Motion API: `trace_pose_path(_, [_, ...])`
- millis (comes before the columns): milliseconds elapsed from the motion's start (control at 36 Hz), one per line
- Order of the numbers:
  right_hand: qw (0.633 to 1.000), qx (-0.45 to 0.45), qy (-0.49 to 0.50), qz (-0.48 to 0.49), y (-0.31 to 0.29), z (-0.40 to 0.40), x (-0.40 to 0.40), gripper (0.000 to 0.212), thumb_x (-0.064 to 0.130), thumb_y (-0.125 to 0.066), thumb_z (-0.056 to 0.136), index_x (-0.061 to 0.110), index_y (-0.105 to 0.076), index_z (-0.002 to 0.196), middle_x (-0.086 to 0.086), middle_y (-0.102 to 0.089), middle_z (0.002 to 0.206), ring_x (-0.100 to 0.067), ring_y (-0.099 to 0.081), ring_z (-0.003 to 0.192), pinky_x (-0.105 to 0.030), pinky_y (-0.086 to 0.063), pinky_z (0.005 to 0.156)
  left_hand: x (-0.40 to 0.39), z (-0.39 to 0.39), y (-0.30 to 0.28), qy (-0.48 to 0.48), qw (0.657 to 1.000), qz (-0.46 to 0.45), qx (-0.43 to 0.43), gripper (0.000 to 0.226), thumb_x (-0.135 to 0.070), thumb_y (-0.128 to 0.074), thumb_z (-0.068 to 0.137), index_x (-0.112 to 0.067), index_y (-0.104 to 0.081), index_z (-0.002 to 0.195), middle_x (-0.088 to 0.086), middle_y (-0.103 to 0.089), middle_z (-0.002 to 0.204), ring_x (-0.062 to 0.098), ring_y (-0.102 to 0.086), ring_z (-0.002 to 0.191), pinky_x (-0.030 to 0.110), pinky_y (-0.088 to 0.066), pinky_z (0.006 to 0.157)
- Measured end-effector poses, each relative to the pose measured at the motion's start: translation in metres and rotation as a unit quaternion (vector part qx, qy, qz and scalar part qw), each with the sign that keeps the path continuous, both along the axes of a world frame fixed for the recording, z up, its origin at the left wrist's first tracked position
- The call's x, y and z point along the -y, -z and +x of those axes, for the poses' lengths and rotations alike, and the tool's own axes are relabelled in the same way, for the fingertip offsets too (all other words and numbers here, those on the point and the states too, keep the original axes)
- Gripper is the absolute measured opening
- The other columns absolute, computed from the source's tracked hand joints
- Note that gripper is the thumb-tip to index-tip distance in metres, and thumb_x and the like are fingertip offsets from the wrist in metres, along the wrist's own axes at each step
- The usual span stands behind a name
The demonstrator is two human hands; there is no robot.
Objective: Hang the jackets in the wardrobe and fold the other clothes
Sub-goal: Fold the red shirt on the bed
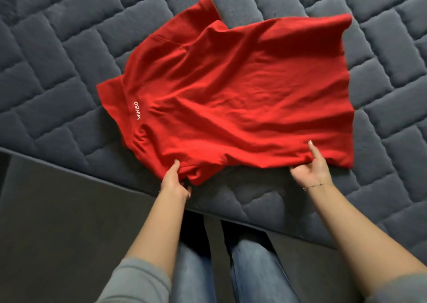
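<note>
A red T-shirt (231, 90) lies spread on the bed, back side up, with its neck to the left and white lettering near the collar. Its hem points to the right and one sleeve lies at the far top. My left hand (174, 179) pinches the near edge of the shirt by the near sleeve, thumb on top. My right hand (312, 168) grips the near edge closer to the hem, thumb on top and fingers under the cloth.
The bed wears a dark grey quilted cover (57, 76) with a brick pattern. Its near edge runs diagonally from the left down to the right. A dark floor (69, 221) lies below it, with my jeans-clad legs (196, 268) against the bed.
</note>
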State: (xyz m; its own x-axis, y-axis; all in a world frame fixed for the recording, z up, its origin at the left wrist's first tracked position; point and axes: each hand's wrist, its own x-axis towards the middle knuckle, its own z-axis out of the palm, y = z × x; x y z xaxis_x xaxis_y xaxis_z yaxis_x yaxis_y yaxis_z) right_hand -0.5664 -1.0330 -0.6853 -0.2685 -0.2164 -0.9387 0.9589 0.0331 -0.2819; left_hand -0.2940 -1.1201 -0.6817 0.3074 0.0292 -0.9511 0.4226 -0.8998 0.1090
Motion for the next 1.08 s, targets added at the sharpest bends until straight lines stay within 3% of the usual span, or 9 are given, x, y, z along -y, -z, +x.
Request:
trace_pose_path(139, [0.999, -0.023, 0.034, 0.033, -0.002, -0.010, -0.019, 0.011, 0.016, -0.061, 0.085, 0.017, -0.062, 0.096, -0.002, -0.066, 0.097, -0.015, -0.063, 0.086, -0.033, -0.048, 0.099, 0.000, 0.013, 0.002, -0.022, 0.989, -0.095, 0.114, 0.034, -0.028, -0.043, 0.102, -0.009, -0.055, 0.127, 0.012, -0.054, 0.137, 0.023, -0.055, 0.116, 0.035, -0.043, 0.092])
trace_pose_path(250, [0.996, -0.047, 0.029, 0.072, 0.000, -0.023, -0.046, 0.011, 0.014, -0.053, 0.096, 0.021, -0.060, 0.090, 0.002, -0.072, 0.073, -0.010, -0.067, 0.064, -0.023, -0.058, 0.060, 0.002, 0.048, -0.001, -0.006, 0.945, -0.198, 0.262, 0.044, -0.034, -0.037, 0.103, -0.007, -0.044, 0.137, 0.011, -0.051, 0.138, 0.023, -0.054, 0.114, 0.032, -0.046, 0.093])
trace_pose_path(361, [0.992, -0.068, -0.002, 0.109, 0.000, -0.026, -0.066, 0.011, 0.020, -0.054, 0.096, 0.023, -0.056, 0.086, 0.010, -0.067, 0.055, -0.002, -0.063, 0.051, -0.016, -0.053, 0.052, -0.020, 0.051, 0.000, -0.084, 0.964, -0.237, 0.087, 0.044, -0.043, -0.040, 0.101, -0.019, -0.046, 0.137, 0.006, -0.054, 0.135, 0.024, -0.054, 0.120, 0.039, -0.046, 0.089])
trace_pose_path(444, [0.988, -0.084, -0.042, 0.119, 0.007, -0.027, -0.077, 0.014, 0.027, -0.050, 0.098, 0.024, -0.054, 0.086, 0.011, -0.063, 0.073, -0.003, -0.057, 0.070, -0.017, -0.049, 0.065, -0.043, 0.036, 0.004, 0.004, 0.976, -0.217, -0.012, 0.039, -0.047, -0.051, 0.094, -0.022, -0.057, 0.124, 0.001, -0.062, 0.122, 0.018, -0.054, 0.114, 0.028, -0.043, 0.082])
trace_pose_path(556, [0.987, -0.097, -0.055, 0.113, 0.012, -0.032, -0.081, 0.015, 0.029, -0.049, 0.099, 0.023, -0.054, 0.087, 0.010, -0.066, 0.071, -0.005, -0.055, 0.077, -0.021, -0.048, 0.079, -0.055, 0.021, 0.008, 0.122, 0.962, -0.242, 0.006, 0.026, -0.027, -0.067, 0.087, -0.017, -0.062, 0.111, -0.001, -0.065, 0.116, 0.007, -0.062, 0.096, 0.022, -0.046, 0.078])
trace_pose_path(639, [0.984, -0.118, -0.057, 0.123, 0.013, -0.037, -0.085, 0.014, 0.027, -0.047, 0.100, 0.024, -0.053, 0.088, 0.007, -0.060, 0.085, -0.006, -0.056, 0.077, -0.027, -0.045, 0.089, -0.064, 0.023, 0.009, 0.174, 0.953, -0.246, 0.004, 0.030, -0.019, -0.071, 0.085, -0.005, -0.065, 0.110, 0.009, -0.067, 0.115, 0.019, -0.063, 0.104, 0.031, -0.049, 0.094])
trace_pose_path(750, [0.978, -0.131, -0.090, 0.133, 0.007, -0.042, -0.096, 0.015, 0.028, -0.044, 0.101, 0.026, -0.052, 0.088, 0.014, -0.067, 0.062, -0.002, -0.065, 0.054, -0.023, -0.049, 0.072, -0.088, 0.041, -0.006, 0.216, 0.940, -0.257, 0.053, 0.021, -0.026, -0.066, 0.089, -0.011, -0.065, 0.104, -0.003, -0.068, 0.103, 0.006, -0.063, 0.091, 0.009, -0.049, 0.074])
trace_pose_path(972, [0.976, -0.150, -0.088, 0.129, -0.019, -0.058, -0.088, 0.016, 0.018, -0.045, 0.099, 0.022, -0.051, 0.086, 0.012, -0.065, 0.050, -0.004, -0.064, 0.046, -0.017, -0.054, 0.048, -0.084, 0.060, -0.035, 0.222, 0.950, -0.215, 0.038, 0.018, -0.024, -0.069, 0.086, -0.009, -0.070, 0.096, 0.008, -0.072, 0.100, 0.022, -0.066, 0.087, 0.035, -0.053, 0.086])
trace_pose_path(1083, [0.986, -0.128, -0.082, 0.072, -0.038, -0.068, -0.059, 0.016, 0.016, -0.047, 0.091, 0.023, -0.054, 0.078, 0.010, -0.066, 0.053, -0.003, -0.065, 0.051, -0.016, -0.054, 0.053, -0.038, 0.053, -0.050, 0.150, 0.965, -0.205, -0.069, 0.016, -0.020, -0.056, 0.093, -0.011, -0.066, 0.102, 0.003, -0.074, 0.084, 0.013, -0.070, 0.071, 0.024, -0.058, 0.063])
